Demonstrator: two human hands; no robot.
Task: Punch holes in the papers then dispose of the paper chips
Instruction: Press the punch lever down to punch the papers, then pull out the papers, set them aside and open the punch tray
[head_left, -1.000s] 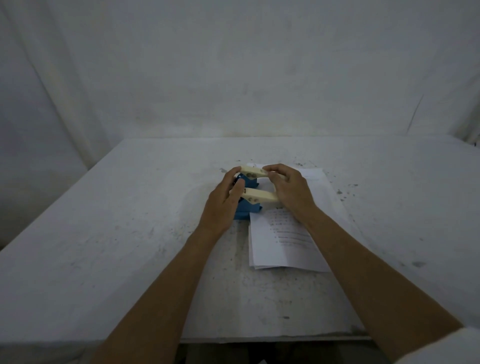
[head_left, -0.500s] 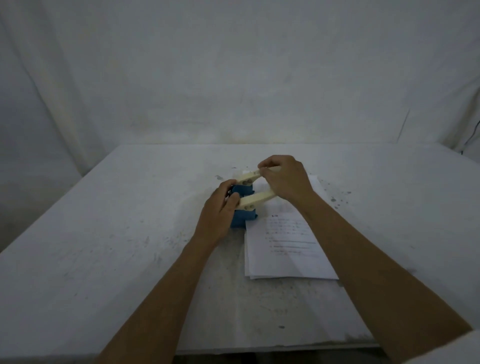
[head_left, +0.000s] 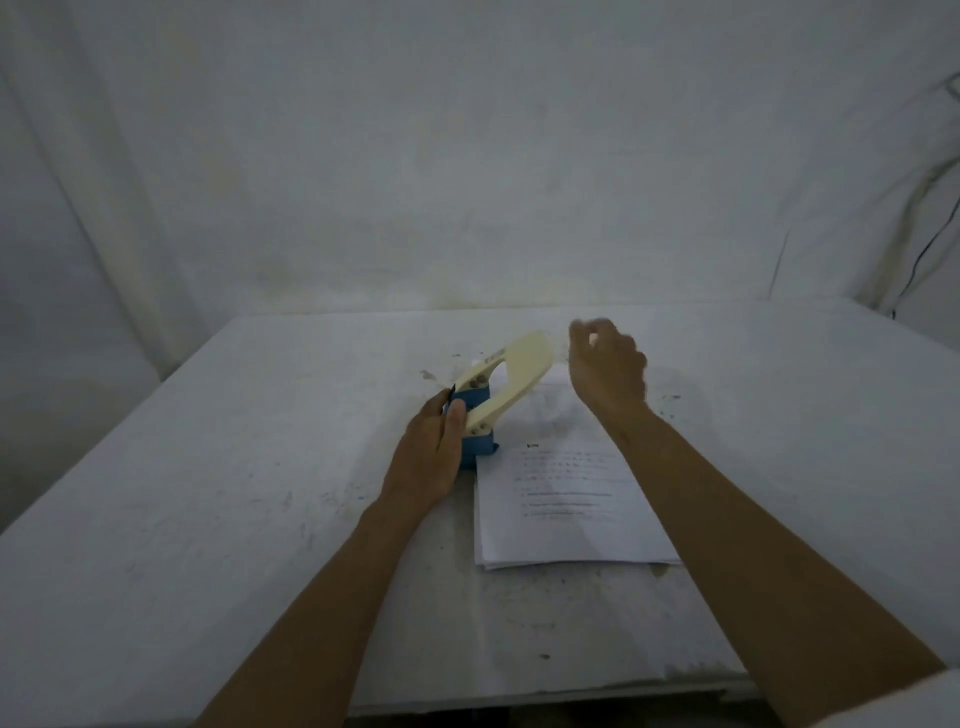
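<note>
A blue hole punch (head_left: 480, 441) with a cream U-shaped lever (head_left: 514, 379) stands on the white table (head_left: 208, 519), its lever raised. My left hand (head_left: 431, 457) grips the punch's blue body from the left side. A stack of printed papers (head_left: 566, 499) lies flat to the right of the punch, its far end by the punch. My right hand (head_left: 605, 369) hovers above the papers' far end, just right of the lever, loosely curled and holding nothing that I can see.
The table is covered in a stained white cloth, with dark specks (head_left: 667, 402) right of the papers. A white sheet hangs as a backdrop. A dark cable (head_left: 930, 244) runs down at the far right. The table's near edge is close to me.
My right hand has let go of the cream lever and lifted off to the right. The lever has swung up. My left hand stays on the blue body.
</note>
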